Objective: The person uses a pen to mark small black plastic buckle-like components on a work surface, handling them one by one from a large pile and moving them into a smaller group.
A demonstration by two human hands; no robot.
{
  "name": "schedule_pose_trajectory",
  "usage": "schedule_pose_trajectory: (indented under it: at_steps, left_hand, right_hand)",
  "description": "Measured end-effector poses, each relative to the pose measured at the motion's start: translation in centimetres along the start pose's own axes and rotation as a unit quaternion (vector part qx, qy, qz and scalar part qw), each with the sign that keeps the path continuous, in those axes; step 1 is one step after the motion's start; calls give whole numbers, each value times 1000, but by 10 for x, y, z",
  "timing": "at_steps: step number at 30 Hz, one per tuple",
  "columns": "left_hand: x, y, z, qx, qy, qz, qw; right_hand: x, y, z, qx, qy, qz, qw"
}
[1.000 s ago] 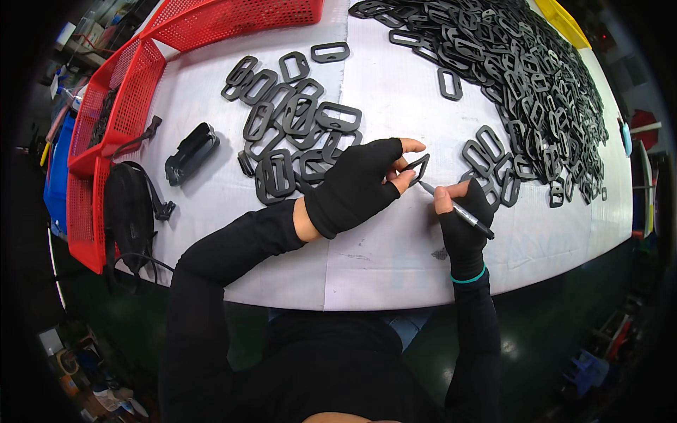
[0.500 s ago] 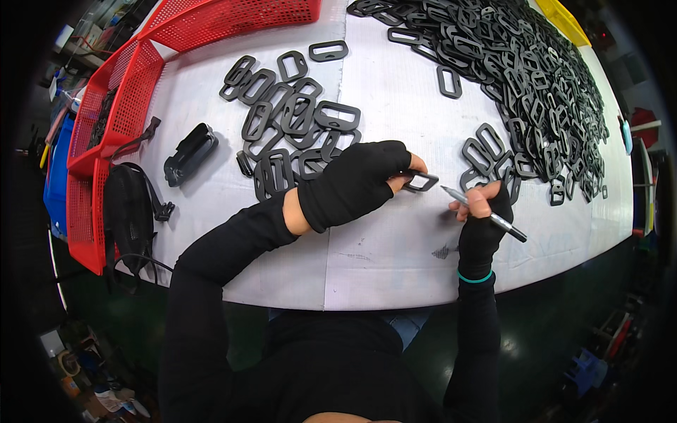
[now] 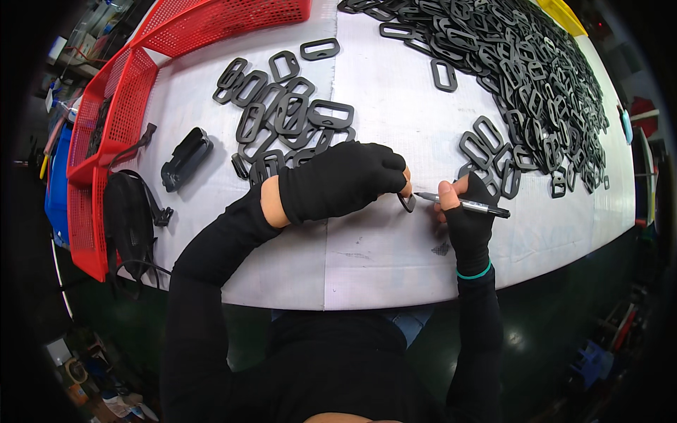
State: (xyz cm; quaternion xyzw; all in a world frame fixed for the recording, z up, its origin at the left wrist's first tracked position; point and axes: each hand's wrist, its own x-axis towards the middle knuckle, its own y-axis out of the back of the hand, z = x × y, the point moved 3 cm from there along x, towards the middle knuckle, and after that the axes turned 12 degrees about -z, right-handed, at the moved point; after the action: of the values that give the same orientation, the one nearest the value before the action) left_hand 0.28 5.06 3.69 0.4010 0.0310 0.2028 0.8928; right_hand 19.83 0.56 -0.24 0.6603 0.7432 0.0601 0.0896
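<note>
My left hand (image 3: pixel 347 182), in a black fingerless glove, pinches a black rectangular plastic ring (image 3: pixel 407 204) by one end; most of the ring is hidden behind the fingers. In my right hand (image 3: pixel 467 210) is a silver-and-black marker pen (image 3: pixel 486 208), its dark tip pointing left at the ring's edge. Whether tip and ring touch, I cannot tell. A loose group of similar rings (image 3: pixel 331 114) lies beyond my left hand. Past my right hand is a smaller cluster of them (image 3: pixel 475 149), beside a large heap (image 3: pixel 522 77) at the far right.
Red perforated baskets (image 3: pixel 88 218) line the left and far edges of the white tabletop (image 3: pixel 381 268). Near them lie a black pouch with straps (image 3: pixel 129 218) and a dark open plastic case (image 3: pixel 187 161). A yellow bin (image 3: pixel 564 17) shows at the far right corner.
The ring has been tilted and drawn slightly left and nearer to me in my left hand. My right hand has brought the pen left, its tip now close against the ring.
</note>
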Motion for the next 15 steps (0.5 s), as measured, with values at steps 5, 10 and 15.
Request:
schedule_pose_trajectory:
  at_steps: [5, 10, 15]
  left_hand:
    - [-1, 0, 1, 33, -13, -5, 999]
    - [-1, 0, 2, 34, -15, -9, 999]
    - [-1, 1, 3, 42, -16, -9, 999]
  right_hand:
    - [1, 0, 2, -36, 13, -2, 999]
    - [1, 0, 7, -56, 20, 4, 998]
    - [2, -1, 3, -49, 28, 0, 998]
